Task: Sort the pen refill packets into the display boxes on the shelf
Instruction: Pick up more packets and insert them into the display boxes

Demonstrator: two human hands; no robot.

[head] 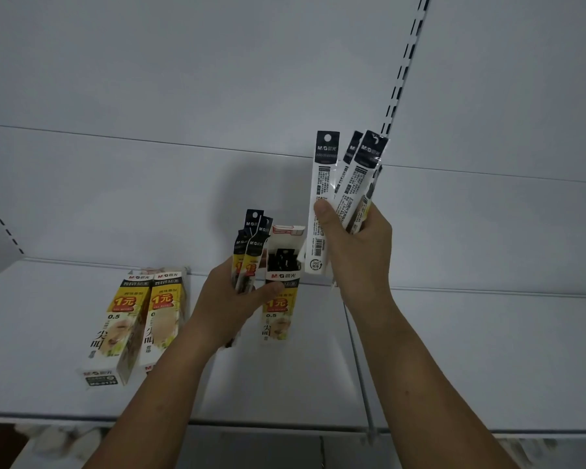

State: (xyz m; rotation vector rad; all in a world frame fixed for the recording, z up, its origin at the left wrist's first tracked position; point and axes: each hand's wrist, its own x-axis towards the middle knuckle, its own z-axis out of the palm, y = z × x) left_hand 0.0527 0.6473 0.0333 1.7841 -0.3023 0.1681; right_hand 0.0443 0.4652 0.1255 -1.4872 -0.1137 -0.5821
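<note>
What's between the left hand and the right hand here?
In the head view, an open display box with dark refill packets inside sits between the left hand, whose thumb touches its front, and the right hand.

A shop: slotted white shelving (403,79), priced display boxes (126,319).

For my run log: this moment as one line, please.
left hand: holds yellow packets beside open box | right hand: holds white packets | two boxes lie on shelf

White shelf (454,350) carries two display boxes (122,319) side by side, one open box (278,323) apart to their right
</note>
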